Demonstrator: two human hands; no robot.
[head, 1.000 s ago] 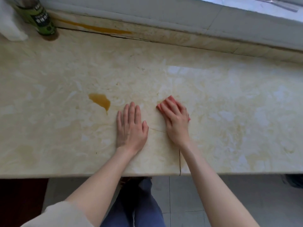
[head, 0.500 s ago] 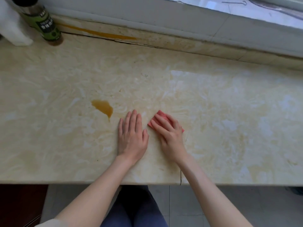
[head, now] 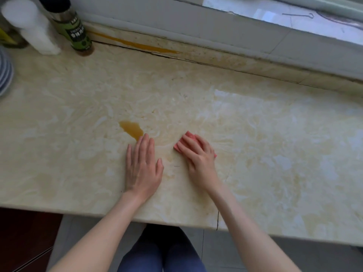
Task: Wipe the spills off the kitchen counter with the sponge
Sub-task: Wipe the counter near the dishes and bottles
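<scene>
A pink sponge lies flat on the cream marble counter, mostly covered by my right hand, which presses down on it with fingers curled over its top. My left hand rests flat on the counter just left of it, fingers together, holding nothing. An amber puddle sits right beyond my left fingertips, touching or nearly touching them. A long amber streak runs along the back ledge of the counter.
At the back left stand a green-labelled bottle with a black cap and a white container. Stacked plates show at the left edge. A window sill runs behind the counter. The counter's front edge is near my arms.
My right hand has slid the sponge leftward and nearer me, closer to the left hand. The left hand stays flat by the puddle. My view has tilted up, showing more of the back.
</scene>
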